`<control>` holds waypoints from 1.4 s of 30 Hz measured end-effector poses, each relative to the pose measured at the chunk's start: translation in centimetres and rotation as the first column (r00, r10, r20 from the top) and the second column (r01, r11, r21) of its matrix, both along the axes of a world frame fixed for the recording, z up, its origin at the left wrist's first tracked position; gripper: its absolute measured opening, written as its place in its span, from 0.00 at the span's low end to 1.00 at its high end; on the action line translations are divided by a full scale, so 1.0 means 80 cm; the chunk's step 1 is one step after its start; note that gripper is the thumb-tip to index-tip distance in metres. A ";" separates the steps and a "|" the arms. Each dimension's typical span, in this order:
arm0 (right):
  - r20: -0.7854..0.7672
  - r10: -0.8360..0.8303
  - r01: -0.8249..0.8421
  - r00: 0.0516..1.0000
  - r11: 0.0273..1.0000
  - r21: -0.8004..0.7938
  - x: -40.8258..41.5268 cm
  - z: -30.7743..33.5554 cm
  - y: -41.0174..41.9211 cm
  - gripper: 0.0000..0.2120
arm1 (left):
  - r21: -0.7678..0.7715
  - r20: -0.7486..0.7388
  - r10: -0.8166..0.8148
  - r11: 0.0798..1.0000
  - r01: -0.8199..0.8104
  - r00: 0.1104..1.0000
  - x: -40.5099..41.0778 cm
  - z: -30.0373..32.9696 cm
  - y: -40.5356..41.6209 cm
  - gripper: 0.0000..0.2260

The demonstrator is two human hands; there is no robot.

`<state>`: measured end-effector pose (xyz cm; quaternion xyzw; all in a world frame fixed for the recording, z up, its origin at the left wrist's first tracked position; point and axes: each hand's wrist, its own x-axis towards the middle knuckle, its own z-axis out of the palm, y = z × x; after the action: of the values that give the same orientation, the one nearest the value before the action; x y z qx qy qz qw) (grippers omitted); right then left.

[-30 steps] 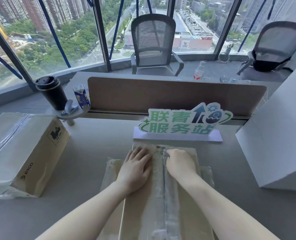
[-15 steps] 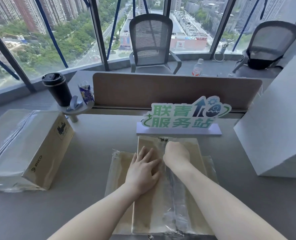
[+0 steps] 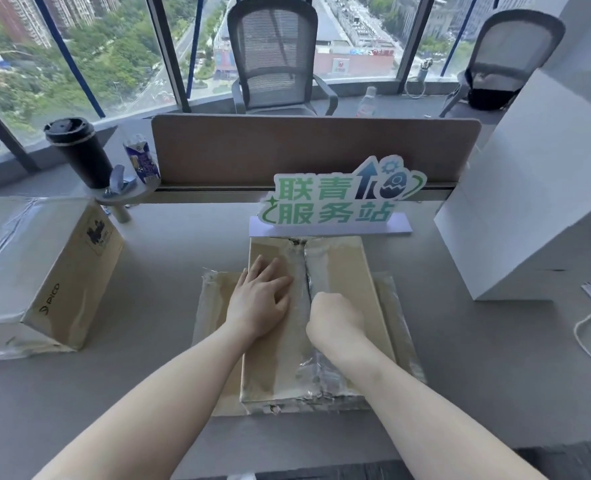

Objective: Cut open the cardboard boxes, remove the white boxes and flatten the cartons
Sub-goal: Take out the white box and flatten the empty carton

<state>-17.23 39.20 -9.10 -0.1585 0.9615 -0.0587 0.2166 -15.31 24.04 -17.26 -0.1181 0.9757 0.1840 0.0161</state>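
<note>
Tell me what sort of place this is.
Probably a high-rise office: a desk with a divider screen, mesh office chairs, and floor-to-ceiling windows overlooking a city far below.

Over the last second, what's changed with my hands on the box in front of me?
Your right hand, curled into a fist over whatever it grips (hidden), has drawn back toward you along the taped seam of the cardboard box, from the far end to about mid-length; the seam behind it looks slit. Your left hand stayed flat on the box, and the other carton stayed put.
</note>
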 end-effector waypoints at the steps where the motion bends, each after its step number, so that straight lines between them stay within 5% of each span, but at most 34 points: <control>1: 0.014 -0.002 0.002 1.000 1.000 0.006 0.009 0.000 0.004 0.10 | 0.005 -0.002 0.002 1.000 -0.002 1.000 0.001 -0.001 0.001 0.19; 36: -0.040 -0.173 0.175 0.984 0.982 0.066 0.179 -0.016 0.073 0.12 | -0.003 -0.018 -0.086 0.996 0.085 0.996 0.003 0.001 0.000 0.19; 39: -0.076 -0.194 0.194 0.978 0.981 -0.012 0.189 -0.009 0.079 0.10 | 0.021 -0.024 -0.102 0.994 0.103 0.994 0.002 0.002 -0.003 0.18; 42: -0.139 -0.377 0.331 0.916 0.904 -0.269 0.200 -0.011 0.097 0.14 | 0.103 -0.089 -0.146 0.983 0.154 0.985 0.013 0.004 -0.011 0.19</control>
<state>-1.24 46.98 -9.98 -0.0105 0.9761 -0.1978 0.0897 -14.30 23.13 -16.96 -0.0356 0.9701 0.2400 -0.0031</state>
